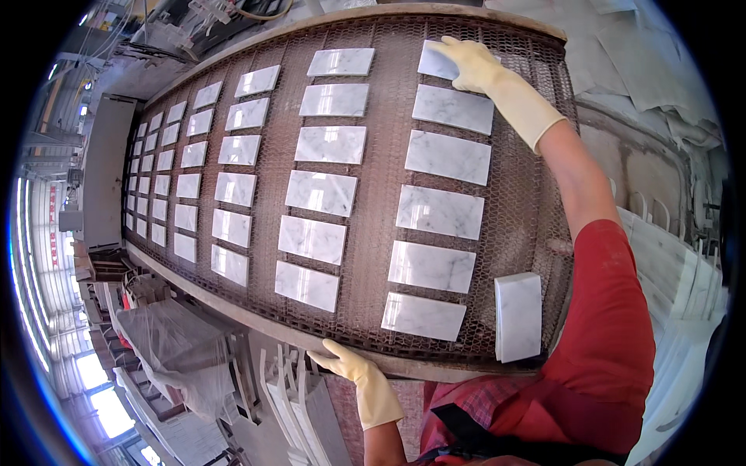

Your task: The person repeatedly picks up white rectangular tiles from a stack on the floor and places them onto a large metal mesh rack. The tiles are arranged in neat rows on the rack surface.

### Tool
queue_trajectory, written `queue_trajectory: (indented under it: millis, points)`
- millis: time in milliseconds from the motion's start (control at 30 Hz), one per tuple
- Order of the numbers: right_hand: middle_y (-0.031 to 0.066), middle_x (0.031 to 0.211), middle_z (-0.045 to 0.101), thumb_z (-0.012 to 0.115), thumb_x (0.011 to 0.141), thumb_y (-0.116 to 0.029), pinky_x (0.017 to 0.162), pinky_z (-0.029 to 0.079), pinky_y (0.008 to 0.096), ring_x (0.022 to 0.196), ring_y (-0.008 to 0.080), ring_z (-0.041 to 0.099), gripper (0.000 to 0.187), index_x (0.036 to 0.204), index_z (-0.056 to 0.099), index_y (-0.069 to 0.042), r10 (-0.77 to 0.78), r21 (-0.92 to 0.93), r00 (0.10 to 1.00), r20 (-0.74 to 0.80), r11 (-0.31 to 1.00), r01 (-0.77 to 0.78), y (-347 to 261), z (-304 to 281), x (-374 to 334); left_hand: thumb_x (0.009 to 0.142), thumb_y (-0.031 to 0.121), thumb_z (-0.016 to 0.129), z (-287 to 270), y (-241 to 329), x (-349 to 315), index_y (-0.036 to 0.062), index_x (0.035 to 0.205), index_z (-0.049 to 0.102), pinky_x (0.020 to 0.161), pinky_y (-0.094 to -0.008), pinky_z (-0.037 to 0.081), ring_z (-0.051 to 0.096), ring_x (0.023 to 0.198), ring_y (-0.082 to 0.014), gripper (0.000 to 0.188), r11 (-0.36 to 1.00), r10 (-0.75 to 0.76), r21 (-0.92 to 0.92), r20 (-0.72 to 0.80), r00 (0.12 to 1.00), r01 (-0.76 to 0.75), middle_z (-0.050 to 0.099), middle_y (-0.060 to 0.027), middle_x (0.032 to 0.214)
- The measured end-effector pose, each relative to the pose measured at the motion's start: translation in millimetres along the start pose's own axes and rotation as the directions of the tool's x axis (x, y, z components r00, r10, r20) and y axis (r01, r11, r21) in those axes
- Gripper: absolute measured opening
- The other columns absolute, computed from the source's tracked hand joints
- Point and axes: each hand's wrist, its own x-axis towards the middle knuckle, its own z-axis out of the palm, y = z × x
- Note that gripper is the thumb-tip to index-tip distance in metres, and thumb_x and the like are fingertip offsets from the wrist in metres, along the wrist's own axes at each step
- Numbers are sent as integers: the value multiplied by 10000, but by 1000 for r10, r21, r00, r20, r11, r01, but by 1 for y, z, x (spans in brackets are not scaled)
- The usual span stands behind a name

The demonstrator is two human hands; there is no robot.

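My right hand [470, 64], in a cream rubber glove, reaches over a white marble tile [435, 64] at the far end of the nearest row. Its fingers are spread across the top of that tile and hide part of it. My left hand [353, 373], gloved alike, is by the wooden side rail [388, 363], its fingers apart and nothing in them. Below my right hand, a grey-veined tile [452, 109] lies flat in the same row. Near my body stands a small stack of tiles [518, 317], set at a different angle from the row.
Several rows of glossy tiles [321, 193] run leftward along a brown wire-mesh belt [373, 155] toward a grey machine housing [109, 171]. Upright pale slabs [299, 404] stand beside the rail. Plastic-wrapped goods [175, 349] lie to the left; pale sheets [660, 54] are at the far right.
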Motion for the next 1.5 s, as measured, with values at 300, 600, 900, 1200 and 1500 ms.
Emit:
queue_trajectory:
  millis: [300,600,900,1200,1500]
  points:
    - [133,1460,682,872,703,68,1163,547,448,1342,373,656,998,1610,554,-199,-248,237,969,-4,941,242,39,40,33,1114,480,598,0,-14,1,30,1767,162,1283,-455,397,450,1540,-359,905,1000,3,2,-4,1000,-3,264,-230,1786]
    - [123,1523,651,877,757,8,1175,534,449,1381,370,633,953,1621,528,-192,-234,197,971,-55,950,240,40,25,20,1112,507,598,-2,-22,3,43,1774,133,1281,-466,394,452,1538,-363,932,1000,21,-12,17,1000,-21,258,-231,1787]
    - [172,1579,606,827,940,-210,1194,498,478,1418,401,598,728,1605,533,-166,72,240,973,-219,971,-18,28,-12,-210,1104,520,603,-5,-19,-6,18,1764,158,1339,-462,296,353,1608,-380,941,997,37,65,-19,999,-36,212,-248,1812]
    - [200,1596,604,853,932,-266,1260,432,460,1467,366,586,779,1628,534,-129,495,613,868,34,676,-410,-107,-83,-487,1068,512,640,1,-26,-5,-27,1745,188,1369,-469,247,291,1650,-415,976,999,40,32,-22,999,-39,229,-277,1804]
    - [182,1584,507,963,807,-368,1084,566,532,1330,407,650,1067,1676,372,-187,505,175,849,156,832,-527,-220,-60,-480,1029,483,632,-9,-5,-16,-8,1757,148,1307,-519,328,370,1601,-443,1003,999,-2,-36,51,999,4,288,-324,1764]
